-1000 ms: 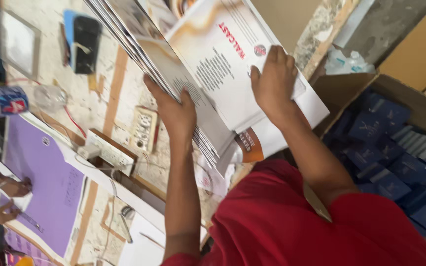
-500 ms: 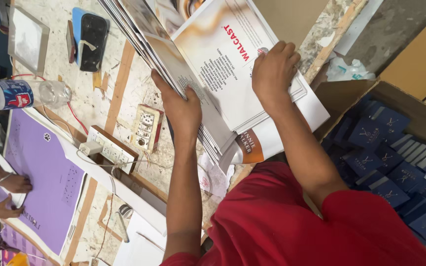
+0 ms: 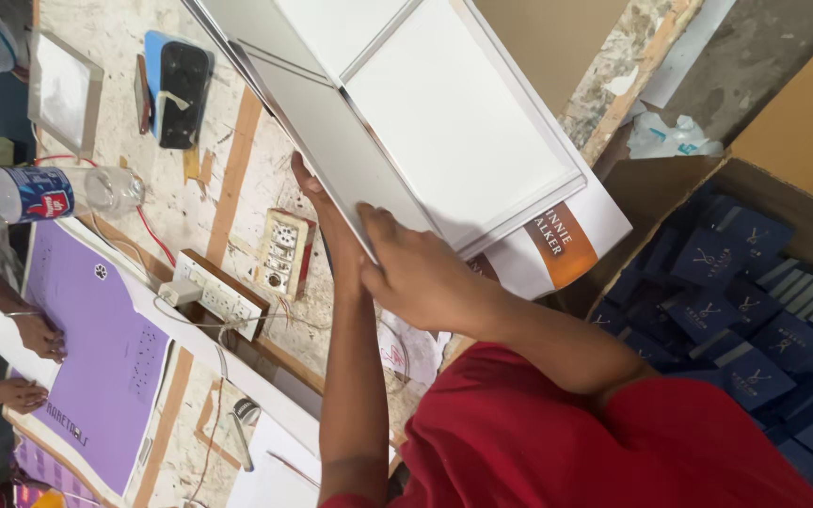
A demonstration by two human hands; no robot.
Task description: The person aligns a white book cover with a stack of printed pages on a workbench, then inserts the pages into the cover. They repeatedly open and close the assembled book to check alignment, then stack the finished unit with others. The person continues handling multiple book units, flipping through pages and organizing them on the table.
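both hands grip the near edge of a stack of white boards [image 3: 444, 122] held over the table [image 3: 115, 28]: right hand [image 3: 425, 277] clamped on top, left hand [image 3: 317, 202] underneath. a white box with an orange band [image 3: 566, 249] lies below it. a socket strip [image 3: 218, 296] and bottle [image 3: 58, 193] crowd the left, and a carton of blue boxes [image 3: 755, 301] blocks the right.

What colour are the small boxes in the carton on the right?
Dark navy blue boxes, each with a pale emblem, seen best in the head view.

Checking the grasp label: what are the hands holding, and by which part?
Both grip the stack of large white printed sheets at its near edge: right hand clasps the corner, left hand is beneath the edge, mostly hidden.
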